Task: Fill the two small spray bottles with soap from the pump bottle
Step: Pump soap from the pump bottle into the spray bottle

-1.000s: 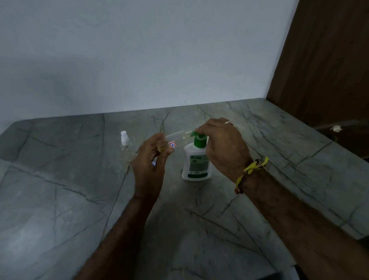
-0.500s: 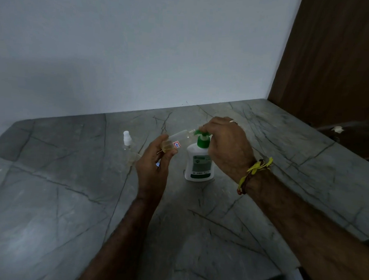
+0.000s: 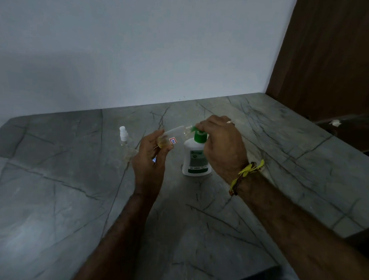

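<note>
A white pump bottle [image 3: 195,161] with a green pump head stands on the grey marble counter [image 3: 71,198]. My right hand [image 3: 221,147] curls over the green pump from the right and presses on it. My left hand [image 3: 151,157] grips a small clear spray bottle [image 3: 175,136] without its cap, tilted nearly flat, its open mouth held at the pump's spout; a little yellowish liquid lies at its bottom end. A second small clear spray bottle [image 3: 125,143] with a white spray cap stands on the counter to the left.
A pale wall runs behind the counter, and a brown wooden panel [image 3: 330,61] rises at the right. A small white object [image 3: 334,122] lies on a dark ledge beyond the counter's right end. The counter's front edge is near my right forearm.
The pump head has come up a little between the earlier frames and now. Both hands and the tilted bottle stay at the spout; the view has shifted slightly.
</note>
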